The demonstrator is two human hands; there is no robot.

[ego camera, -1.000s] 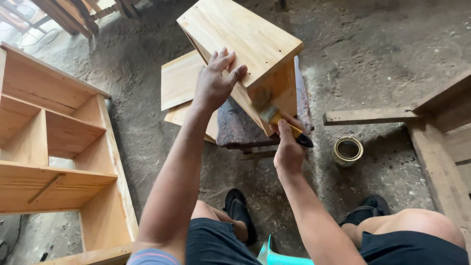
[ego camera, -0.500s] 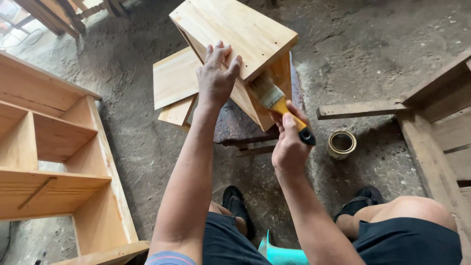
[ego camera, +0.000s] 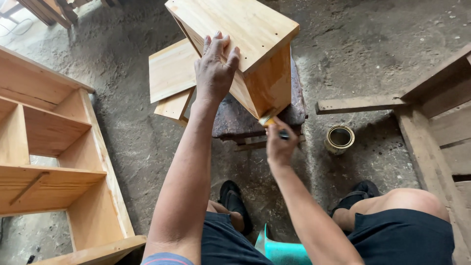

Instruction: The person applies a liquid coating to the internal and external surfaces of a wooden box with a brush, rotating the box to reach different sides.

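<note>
- There, in the head view, the wooden box (ego camera: 245, 54) sat tilted on a dark, worn stool (ego camera: 240, 120), straight ahead of the seated person.
- The left hand (ego camera: 213, 66) lay flat on the box's near slanted face, fingers spread and released, pressing rather than gripping.
- The right hand (ego camera: 279, 145) was clenched around a brush (ego camera: 271, 119), its bristles touching the box's lower corner.
- The box looked stiff and fairly light, I judged; the side by the brush shone darker, so likely wet and slippery. Dry top edges seemed the safer hold.
- Flat boards (ego camera: 171, 73) lay on the floor just left of the stool, partly under the box.
- A small open tin (ego camera: 339, 139) stood on the floor to the right, near the brush hand.
- A big shelf unit (ego camera: 54, 162) lay along the left; a rough plank (ego camera: 360, 104) and timber frame (ego camera: 441, 113) crowded the right.
- The person's knees and dark shoes hemmed the stool in from below.
</note>
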